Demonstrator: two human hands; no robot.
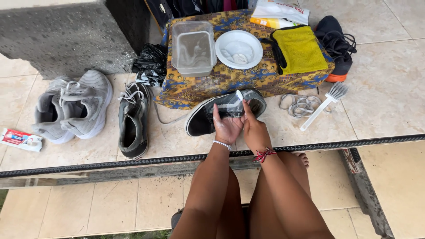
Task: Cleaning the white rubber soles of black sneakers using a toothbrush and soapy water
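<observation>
Left hand (pixel 226 126) grips black sneaker (pixel 221 116) from below, over tiled floor (pixel 380 110) | Right hand (pixel 253 128) closed on small white brush (pixel 239 95) at sneaker's upper | Patterned surface (pixel 230 79) just behind: clear tub (pixel 193 48), white bowl (pixel 238 49), yellow cloth (pixel 301 49) | Grey sneakers (pixel 73 106) left, well apart.

Shoes, dishes and cleaning gear, counted

Five shoes: two grey sneakers (pixel 73 106), one dark sneaker (pixel 133 119), one black sneaker (pixel 221 113), one black-and-orange shoe (pixel 336 46). One plastic tub (pixel 193 48), one white bowl (pixel 238 49), one yellow cloth (pixel 301 48), one white brush (pixel 325 105), one tube (pixel 20 139).
</observation>
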